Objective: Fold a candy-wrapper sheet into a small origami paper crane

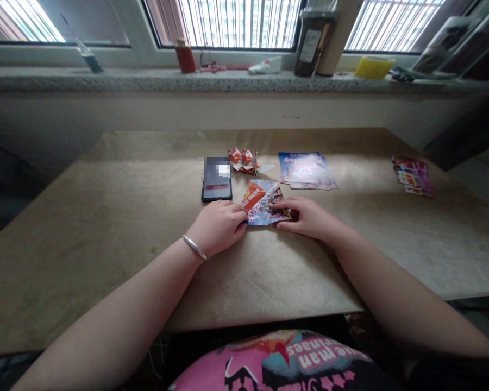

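A printed sheet of paper [263,200], partly folded, lies on the table in front of me, orange at its upper left and blue with pictures elsewhere. My left hand [222,225] has its fingers curled together at the sheet's lower left edge, gripping it. From the other side my right hand [307,218] holds the right edge, its index finger on top and its thumb near the lower corner. Just beyond my left hand lies a phone [217,187] with its screen lit. Behind the sheet stand small folded paper pieces [243,160], red and white.
A stack of blue printed sheets [307,169] lies at the back right of the table [106,217]. Farther right are several pink and purple leaflets [412,176]. On the granite sill [146,81] stand a red bottle [185,58], a dark container [312,43] and a yellow sponge-like block [374,68].
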Demonstrator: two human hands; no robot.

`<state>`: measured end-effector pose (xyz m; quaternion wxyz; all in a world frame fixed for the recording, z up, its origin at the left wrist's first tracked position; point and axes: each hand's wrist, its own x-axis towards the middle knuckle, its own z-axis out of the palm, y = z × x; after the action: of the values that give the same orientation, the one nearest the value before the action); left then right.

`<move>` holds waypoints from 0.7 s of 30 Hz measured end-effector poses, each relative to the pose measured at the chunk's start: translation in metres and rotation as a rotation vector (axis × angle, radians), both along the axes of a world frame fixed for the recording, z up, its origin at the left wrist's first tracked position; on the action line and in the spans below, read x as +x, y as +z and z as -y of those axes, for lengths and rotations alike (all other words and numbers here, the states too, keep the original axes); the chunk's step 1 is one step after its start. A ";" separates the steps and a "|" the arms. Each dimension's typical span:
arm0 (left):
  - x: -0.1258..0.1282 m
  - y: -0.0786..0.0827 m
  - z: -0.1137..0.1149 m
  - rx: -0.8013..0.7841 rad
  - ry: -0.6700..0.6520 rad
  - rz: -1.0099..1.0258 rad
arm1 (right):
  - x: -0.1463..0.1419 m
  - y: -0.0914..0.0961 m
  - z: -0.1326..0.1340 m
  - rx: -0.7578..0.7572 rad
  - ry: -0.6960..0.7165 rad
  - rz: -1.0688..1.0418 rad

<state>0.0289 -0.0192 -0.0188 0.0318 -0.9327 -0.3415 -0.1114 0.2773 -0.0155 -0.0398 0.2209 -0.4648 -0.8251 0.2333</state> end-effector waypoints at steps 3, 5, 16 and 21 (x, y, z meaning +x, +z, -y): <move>-0.001 0.000 -0.001 -0.012 -0.015 -0.003 | 0.002 0.000 0.001 0.003 -0.007 0.044; -0.001 -0.001 -0.001 -0.023 -0.019 -0.003 | 0.002 0.000 0.002 0.038 -0.014 0.063; -0.004 -0.003 -0.006 -0.030 -0.121 0.008 | 0.004 0.008 0.003 0.208 0.176 0.103; -0.004 -0.005 -0.006 -0.046 -0.130 0.015 | 0.005 0.008 0.001 0.103 0.180 0.021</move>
<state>0.0248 -0.0128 -0.0240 0.0003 -0.9526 -0.2828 -0.1124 0.2819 -0.0161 -0.0315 0.2141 -0.3793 -0.8767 0.2043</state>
